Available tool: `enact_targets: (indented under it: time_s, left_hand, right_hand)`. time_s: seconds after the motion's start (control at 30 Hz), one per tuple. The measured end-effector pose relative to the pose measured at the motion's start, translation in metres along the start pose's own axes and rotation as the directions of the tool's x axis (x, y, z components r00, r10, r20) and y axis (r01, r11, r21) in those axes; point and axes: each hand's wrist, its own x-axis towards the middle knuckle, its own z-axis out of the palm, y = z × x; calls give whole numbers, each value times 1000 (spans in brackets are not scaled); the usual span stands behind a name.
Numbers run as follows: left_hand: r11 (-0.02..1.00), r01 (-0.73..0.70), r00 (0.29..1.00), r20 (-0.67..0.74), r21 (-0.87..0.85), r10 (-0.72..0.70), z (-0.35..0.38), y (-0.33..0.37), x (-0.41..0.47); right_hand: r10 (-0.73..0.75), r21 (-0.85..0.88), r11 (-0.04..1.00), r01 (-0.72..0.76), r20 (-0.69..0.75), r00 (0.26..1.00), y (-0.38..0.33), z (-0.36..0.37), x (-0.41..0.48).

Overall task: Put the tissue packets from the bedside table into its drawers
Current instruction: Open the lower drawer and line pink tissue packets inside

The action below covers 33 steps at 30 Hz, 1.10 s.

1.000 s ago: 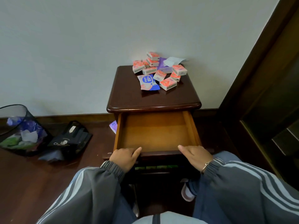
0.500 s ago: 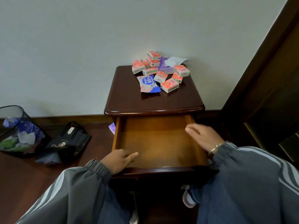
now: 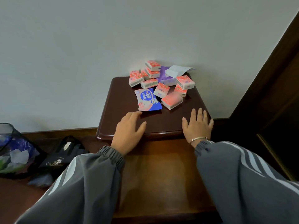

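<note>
On the far half of the bedside table (image 3: 123, 101), against the wall: tissue packets (image 3: 149, 83) in a loose heap, pink and white, some stacked. Below the tabletop, drawer (image 3: 155, 175) pulled out toward the viewer, only bare wood showing between the sleeves. Nearest pink packet (image 3: 172, 101) lying flat, long axis slanting from near left to far right. Flat blue-and-pink packet (image 3: 148, 99) at the heap's left front, print up, long axis running from far left to near right. Purple pack (image 3: 168, 80) at the back, white tissue sticking out.

Left hand (image 3: 129, 131) palm down over the table's front, fingers straight and loosely spread, holding nothing, fingertips just beside the blue-and-pink packet's near corner; touching or not, cannot tell. Right hand (image 3: 197, 126) palm down near the front right corner, fingers spread, holding nothing, bracelet (image 3: 199, 139) at the wrist.

Half a second earlier: left hand at the drawer's front edge, right hand over its right side; now both up at the tabletop, heap unmoved.

On the floor to the left, dark bin (image 3: 9, 152) with white, blue and green scraps inside, black bag (image 3: 63, 154) beside it.
</note>
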Motion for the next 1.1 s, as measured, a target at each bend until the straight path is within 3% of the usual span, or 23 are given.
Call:
enact_targets:
  time_s: [0.17,0.53,0.7,0.83,0.93,1.03,1.1]
  left_hand:
    - [985,-69,996,-43,159,76,28,35,84]
    - [875,-83,964,261,476,-51,87,58,165]
    - [893,-79,969,244,443,-35,94,59,164]
    - [935,-67,992,121,349,26,83,66,149]
    - [967,-1,993,-116,256,32,53,56,132]
    - [951,161,926,-373,265,-53,19,17,106]
    - [927,301,868,-467,222,-170,3,-19,86]
  right_hand:
    - [-40,-49,998,36,-93,995,2,6,1]
    - [-39,-41,999,33,-154,987,0,3,-1]
    - [-39,-33,999,34,-155,987,1,5,0]
    - [-34,-23,999,31,-158,987,2,6,0]
    - [-34,-8,999,33,-153,988,3,5,0]
    - [-25,-13,1000,24,-116,993,2,4,0]
    - [-23,-20,1000,21,-107,994,2,4,1]
